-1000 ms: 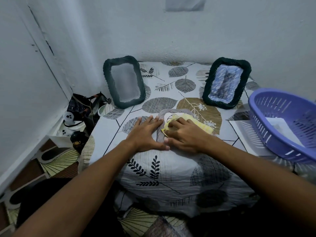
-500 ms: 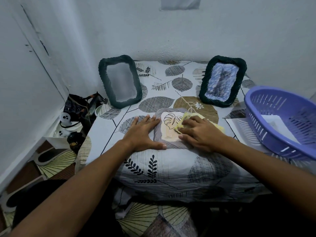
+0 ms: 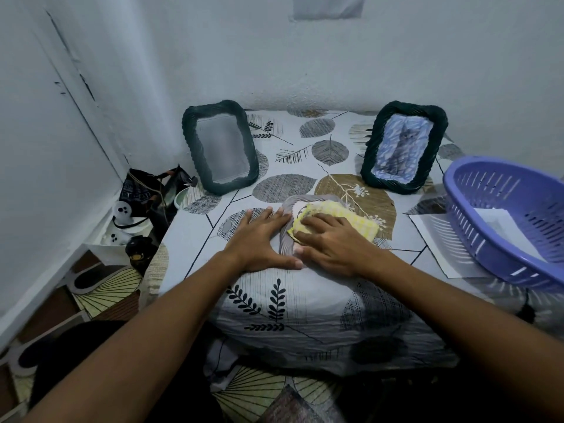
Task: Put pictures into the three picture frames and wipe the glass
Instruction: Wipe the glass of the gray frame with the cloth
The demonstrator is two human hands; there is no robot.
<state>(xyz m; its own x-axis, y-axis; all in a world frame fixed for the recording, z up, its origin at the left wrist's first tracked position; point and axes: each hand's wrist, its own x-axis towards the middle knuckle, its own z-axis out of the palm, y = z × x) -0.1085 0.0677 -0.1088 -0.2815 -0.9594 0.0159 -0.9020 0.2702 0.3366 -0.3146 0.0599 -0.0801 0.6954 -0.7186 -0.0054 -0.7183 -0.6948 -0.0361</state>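
From the head view, a grey frame [image 3: 285, 236] lies flat on the bench [image 3: 189, 239] near its front edge; the left hand [image 3: 259, 239] rests beside it, fingers spread flat; the right hand [image 3: 331, 244] presses a yellow cloth [image 3: 345, 219] onto its glass, fingers relaxed; two dark frames [image 3: 220, 148] [image 3: 404, 148] stand upright behind.

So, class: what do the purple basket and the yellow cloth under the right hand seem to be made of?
The purple basket: most likely moulded plastic, smooth and evenly coloured, with regular slots cut through its wall. The yellow cloth: soft woven fabric, matte with a faint check, bunched and folded under the right hand.
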